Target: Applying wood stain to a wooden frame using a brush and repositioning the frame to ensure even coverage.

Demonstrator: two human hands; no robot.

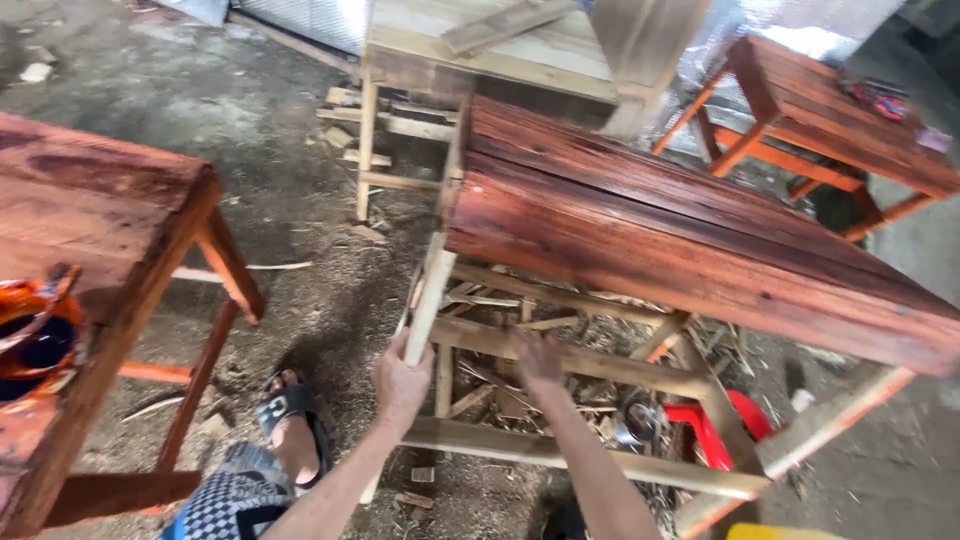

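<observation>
Both arms outstretched, left hand [400, 378] around table leg [428, 300].

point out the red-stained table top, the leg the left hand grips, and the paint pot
red-stained table top [690, 240], head view, middle of the planks
bare wooden leg [432, 290], head view, mid-length above the left hand [400, 385]
paint pot [30, 340], head view, orange-smeared rim

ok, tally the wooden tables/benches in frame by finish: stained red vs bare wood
Red-stained table tops: 3 (centre table, left table, far-right bench)
Bare unpainted tables: 1 (back table)
Total: 4
The left hand grips the centre table's bare leg; the right hand touches its rail.
</observation>
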